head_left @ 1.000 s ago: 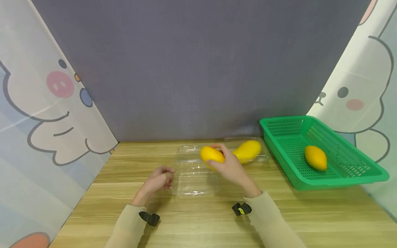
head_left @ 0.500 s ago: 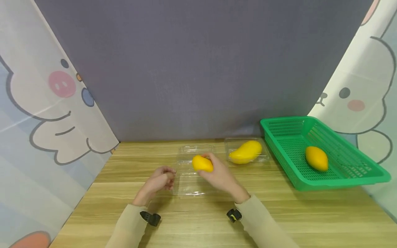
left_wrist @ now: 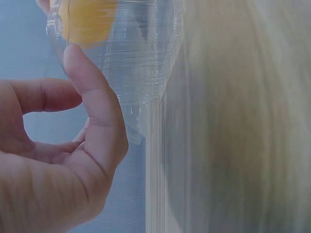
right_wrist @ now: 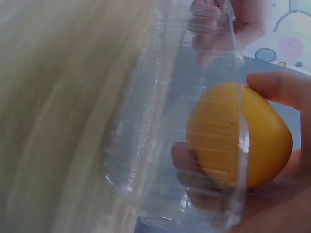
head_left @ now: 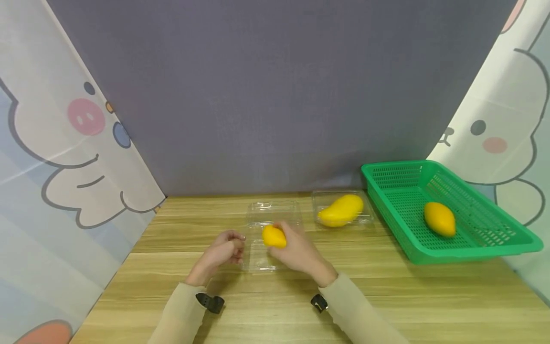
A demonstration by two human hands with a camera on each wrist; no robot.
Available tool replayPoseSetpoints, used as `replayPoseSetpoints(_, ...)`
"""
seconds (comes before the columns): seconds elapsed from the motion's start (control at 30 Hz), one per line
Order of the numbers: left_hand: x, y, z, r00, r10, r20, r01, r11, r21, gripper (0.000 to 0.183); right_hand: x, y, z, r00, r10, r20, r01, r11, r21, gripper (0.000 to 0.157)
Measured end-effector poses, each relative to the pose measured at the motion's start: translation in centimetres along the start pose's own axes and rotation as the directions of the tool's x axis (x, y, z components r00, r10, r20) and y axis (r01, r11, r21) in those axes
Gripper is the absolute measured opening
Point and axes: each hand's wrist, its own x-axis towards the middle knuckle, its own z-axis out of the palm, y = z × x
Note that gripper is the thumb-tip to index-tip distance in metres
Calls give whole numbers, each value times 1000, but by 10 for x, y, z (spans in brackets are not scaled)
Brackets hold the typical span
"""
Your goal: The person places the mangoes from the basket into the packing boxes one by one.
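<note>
My right hand (head_left: 295, 249) grips a yellow mango (head_left: 273, 236) between thumb and fingers, over the front part of an open clear plastic clamshell box (head_left: 257, 260). Seen from the right wrist, the lower part of the mango (right_wrist: 214, 131) shows through the box wall (right_wrist: 146, 121), and the fingers reach in around it. My left hand (head_left: 223, 248) is at the box's left side with its fingers loosely bent. In the left wrist view a fingertip of that hand (left_wrist: 92, 107) lies right at the box's rim (left_wrist: 58, 43), while the thumb stays apart from the box.
Behind and to the right, a second clear box (head_left: 318, 197) holds a longer yellow mango (head_left: 341, 210). A green perforated basket (head_left: 388, 229) stands at the right with one mango (head_left: 439, 219) inside. A grey panel (head_left: 275, 95) closes off the back of the wooden table (head_left: 172, 229).
My right hand has carried the mango left and toward me, from beside the second box down to the open box's front part. The left hand has hardly moved.
</note>
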Motion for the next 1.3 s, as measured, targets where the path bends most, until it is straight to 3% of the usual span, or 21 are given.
replayPoseSetpoints(0.3,1,-3,0,1000,-11,-12,11,1000,-3,34,4,-1,11,998,-19,65,23,998,-61,62)
replayPoseSetpoints(0.73,3,0,6,999,-5,-42,5,1000,-4,32,8,-6,18,988,66,142,-48,991,-128,64)
replayPoseSetpoints(1.3,1,2,6,1000,-1,-25,1,1000,-6,31,17,-14,32,985,72,157,-52,991,-126,63)
